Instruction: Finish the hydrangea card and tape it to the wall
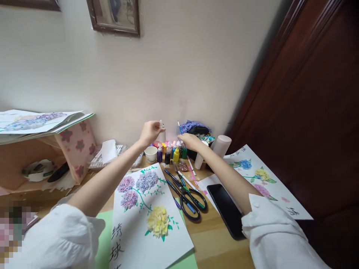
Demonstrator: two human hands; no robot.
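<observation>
White bottle is pinched by left hand | slim blue-and-white stick is held in right hand | yellow bottle is seen below right hand

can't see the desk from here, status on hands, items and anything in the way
Left hand pinching top of white bottle. Right hand holding thin blue stick. Small bottles clustered close by, possibly in the way.

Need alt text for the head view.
A person's left hand at a white bottle and right hand at a slim blue stick, near small colored bottles on a wooden table; nearer lie a flower picture and black scissors.
</observation>
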